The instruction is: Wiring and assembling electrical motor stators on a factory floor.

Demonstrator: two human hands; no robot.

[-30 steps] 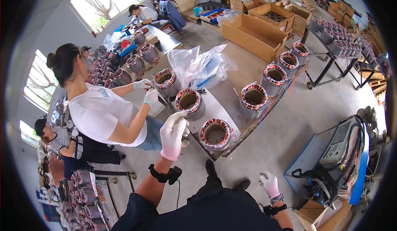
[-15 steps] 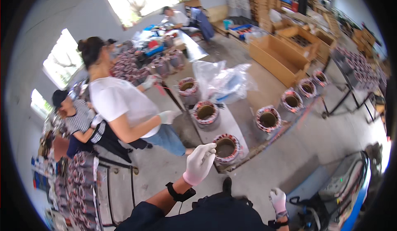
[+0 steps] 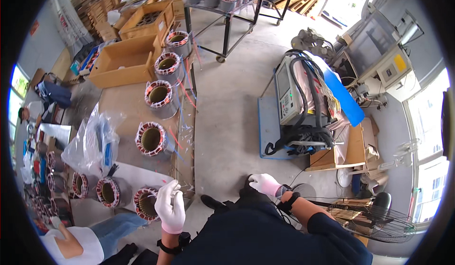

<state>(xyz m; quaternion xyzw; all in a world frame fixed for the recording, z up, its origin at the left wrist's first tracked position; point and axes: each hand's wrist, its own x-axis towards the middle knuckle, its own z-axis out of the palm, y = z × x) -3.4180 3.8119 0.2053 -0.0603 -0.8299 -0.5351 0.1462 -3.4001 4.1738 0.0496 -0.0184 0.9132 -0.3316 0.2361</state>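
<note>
A workshop with a concrete floor holds a long brown surface (image 3: 124, 105) along the person's left, carrying a row of wound motor stators with copper coils and red insulation. The nearest stator (image 3: 144, 203) stands upright at the surface's near end, on a pale sheet. The left hand (image 3: 170, 207), in a white glove, rests just beside that stator's rim, its fingers curled loosely; whether it pinches a wire or lead there cannot be told. The right hand (image 3: 264, 183), also gloved, hangs low by the person's thigh, fingers relaxed and holding nothing. A crumpled clear plastic bag (image 3: 92, 144) lies farther along the surface, and a grey test instrument (image 3: 290, 90) sits on a blue cart across the aisle. To handle this stator well, it seems wise to bring the right hand over to steady the core while the left works at the rim, keeping the fine leads from snagging.
</note>
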